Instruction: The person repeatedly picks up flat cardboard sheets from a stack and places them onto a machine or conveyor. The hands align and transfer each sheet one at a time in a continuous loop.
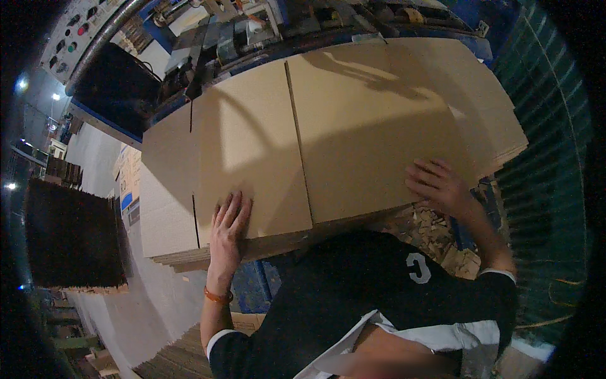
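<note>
A stack of flat slotted cardboard sheets [363, 158] lies in front of me, its layered edges showing along the near side. My left hand [230, 221] rests palm down on the near left part of the top sheet, fingers stretched out. On the near right part lies my right hand [440, 186], slightly blurred, its fingers spread over the cardboard. Neither hand grips anything. An orange band circles my left wrist.
Behind the stack runs a machine [252, 44] with rollers. A control panel [76, 41] with buttons stands at the far left. Cardboard scraps [435, 230] lie below on the right, beside a green corrugated wall [549, 170]. A dark stack [72, 237] stands left.
</note>
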Demonstrator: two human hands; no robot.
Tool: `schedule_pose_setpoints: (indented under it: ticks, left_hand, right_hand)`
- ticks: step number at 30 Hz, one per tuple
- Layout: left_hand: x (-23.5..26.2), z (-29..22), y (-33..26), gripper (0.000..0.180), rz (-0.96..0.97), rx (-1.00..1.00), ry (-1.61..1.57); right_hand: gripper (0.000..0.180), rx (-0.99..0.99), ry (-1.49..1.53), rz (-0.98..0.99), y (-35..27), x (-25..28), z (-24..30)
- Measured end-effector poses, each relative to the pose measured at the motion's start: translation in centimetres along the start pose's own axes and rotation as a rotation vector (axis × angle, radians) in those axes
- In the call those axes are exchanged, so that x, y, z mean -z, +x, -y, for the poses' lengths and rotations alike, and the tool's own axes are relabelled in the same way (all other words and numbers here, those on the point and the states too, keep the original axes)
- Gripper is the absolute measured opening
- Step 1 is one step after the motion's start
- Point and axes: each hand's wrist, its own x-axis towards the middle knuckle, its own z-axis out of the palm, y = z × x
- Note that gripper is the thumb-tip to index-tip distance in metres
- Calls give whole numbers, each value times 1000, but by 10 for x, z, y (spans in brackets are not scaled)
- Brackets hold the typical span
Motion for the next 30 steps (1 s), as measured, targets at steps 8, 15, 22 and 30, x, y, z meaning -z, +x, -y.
schedule_pose_setpoints:
  ticks: [8, 15, 22, 30]
  left_hand:
    - [-1, 9, 10, 74, 24, 39, 14]
    - [7, -8, -34, 64, -168, -282, -22]
    - [-59, -38, 19, 49, -75, 272, -697]
    - [-54, -30, 120, 46, 153, 668, -1371]
  right_hand:
    - [52, -253, 299, 197, 56, 2, -29]
    - [47, -395, 111, -46, 77, -26, -58]
    - [42, -1010, 163, -350, 86, -44, -198]
    - [41, -928, 646, 44, 98, -48, -242]
